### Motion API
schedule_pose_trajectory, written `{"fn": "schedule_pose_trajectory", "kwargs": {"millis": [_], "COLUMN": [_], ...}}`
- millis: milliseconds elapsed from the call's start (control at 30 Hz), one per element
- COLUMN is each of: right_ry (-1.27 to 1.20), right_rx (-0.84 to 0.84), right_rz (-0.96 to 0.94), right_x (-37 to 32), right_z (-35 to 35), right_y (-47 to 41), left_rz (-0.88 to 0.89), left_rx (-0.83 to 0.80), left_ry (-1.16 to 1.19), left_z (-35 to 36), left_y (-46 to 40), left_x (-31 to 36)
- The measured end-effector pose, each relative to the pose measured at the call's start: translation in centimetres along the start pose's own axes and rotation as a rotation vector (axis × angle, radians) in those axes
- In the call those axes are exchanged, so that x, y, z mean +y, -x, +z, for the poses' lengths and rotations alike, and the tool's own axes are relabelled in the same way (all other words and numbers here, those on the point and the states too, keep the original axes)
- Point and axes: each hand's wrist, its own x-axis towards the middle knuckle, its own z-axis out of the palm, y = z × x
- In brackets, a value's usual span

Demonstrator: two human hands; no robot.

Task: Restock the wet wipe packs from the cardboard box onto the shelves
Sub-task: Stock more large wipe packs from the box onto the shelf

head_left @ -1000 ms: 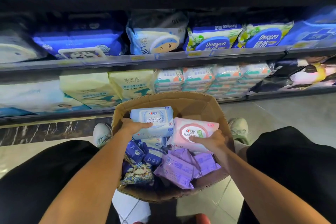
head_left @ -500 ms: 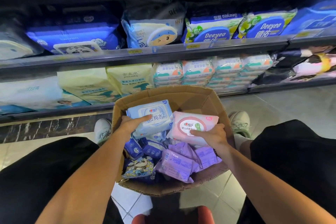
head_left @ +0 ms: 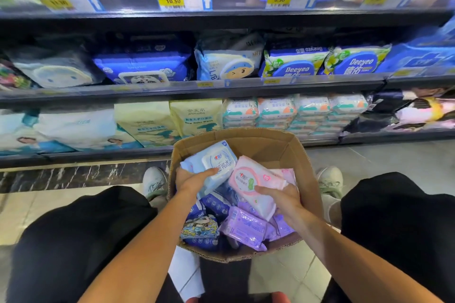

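Change: I see both packs tilted and lifted higher than a second ago | left hand grips blue pack, right hand grips pink pack, still over cardboard box | Meaning: I judge shelving comes next.

The cardboard box stands open on the floor just before the lowest shelf, brown, its flaps up. Inside, a pale blue wet wipe pack tilts up against the box's left wall, touching a pink pack tilted beside it at the box's middle. Below them in the box lie purple packs and dark blue packs, jumbled flat.
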Motion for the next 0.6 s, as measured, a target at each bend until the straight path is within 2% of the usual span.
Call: {"fn": "schedule_pose_trajectory", "kwargs": {"millis": [133,267,500,600], "right_ry": [-0.038,-0.107,-0.132,-0.165], "right_rx": [0.013,-0.053,-0.175,-0.214], "right_rz": [-0.133,-0.224,-0.533,-0.575], "right_x": [0.4,-4.0,-9.7,-11.5], "right_z": [-0.6,0.4,1.9,2.5], "right_y": [-1.7,3.5,10.0,11.6], "left_rz": [0.011,0.032,0.336,0.455], "left_rx": [0.062,0.074,0.027,0.017], "left_ry": [0.095,0.196,0.31,0.363], "left_z": [-2.2,-5.2,-11.1,-13.0], "left_y": [2.0,3.9,7.7,9.8], "left_x": [1.2,3.0,7.8,10.4]}}
